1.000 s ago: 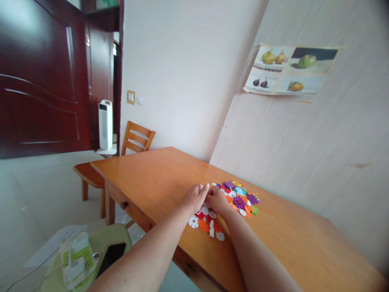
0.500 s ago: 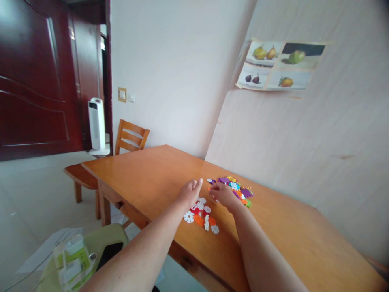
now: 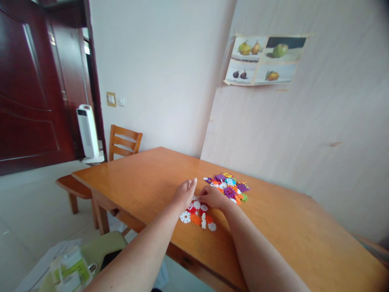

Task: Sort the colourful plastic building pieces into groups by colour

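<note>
My right hand [image 3: 211,197] is closed in a pinch at the far edge of the near group of toy pieces. A small white snowflake disc [image 3: 198,198] shows at its fingertips, mostly covered by them. My left hand [image 3: 184,194] rests on its side just left of that group, thumb stretched up, its other fingers largely out of sight and nothing visible in it. In the near group lie a white notched disc [image 3: 185,217], an orange disc [image 3: 195,219], red pieces and a white piece standing on edge [image 3: 203,221]. Beyond my right hand is a mixed pile of colourful notched discs [image 3: 229,192].
The pieces lie on a wooden table [image 3: 136,182] with a drawer front. A wooden chair [image 3: 124,142] stands at its far left. At lower left, a green stool [image 3: 106,242] holds a clear box [image 3: 71,267] and a dark phone-like object [image 3: 109,258]. Fruit pictures [image 3: 264,61] hang on the wall.
My right hand has moved from the far colourful pile toward me and left, to the near group. My left hand stays beside that group. The view has shifted slightly right.
</note>
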`<state>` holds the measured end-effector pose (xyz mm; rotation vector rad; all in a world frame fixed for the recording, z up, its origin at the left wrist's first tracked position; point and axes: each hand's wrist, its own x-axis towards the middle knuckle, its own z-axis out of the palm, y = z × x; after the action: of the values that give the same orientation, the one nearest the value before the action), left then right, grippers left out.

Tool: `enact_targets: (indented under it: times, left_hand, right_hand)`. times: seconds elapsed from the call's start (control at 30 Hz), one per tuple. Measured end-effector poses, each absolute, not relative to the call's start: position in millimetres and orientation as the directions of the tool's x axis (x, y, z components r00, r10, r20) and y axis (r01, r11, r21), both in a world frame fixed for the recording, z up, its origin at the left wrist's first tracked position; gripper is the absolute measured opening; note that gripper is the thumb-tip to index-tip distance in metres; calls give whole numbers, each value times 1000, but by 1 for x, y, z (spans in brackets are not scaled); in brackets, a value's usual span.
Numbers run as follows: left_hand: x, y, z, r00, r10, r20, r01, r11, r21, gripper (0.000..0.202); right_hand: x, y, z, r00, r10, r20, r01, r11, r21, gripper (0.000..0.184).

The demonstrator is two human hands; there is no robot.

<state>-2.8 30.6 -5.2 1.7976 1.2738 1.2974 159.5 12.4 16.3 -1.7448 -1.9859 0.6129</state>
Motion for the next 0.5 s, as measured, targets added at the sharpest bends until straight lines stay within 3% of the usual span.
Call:
enact_targets:
  times: [0.2, 0.5]
  left_hand:
    - [-4, 31, -4, 77, 925, 372, 368, -373, 852, 51]
    - [-3, 24, 2, 41, 937, 346, 298, -342, 891, 50]
  right_hand:
    - [159, 11, 17, -131, 991, 23, 806, 120, -579, 20]
    - [167, 15, 25, -24, 988, 152, 742, 119, -660, 3]
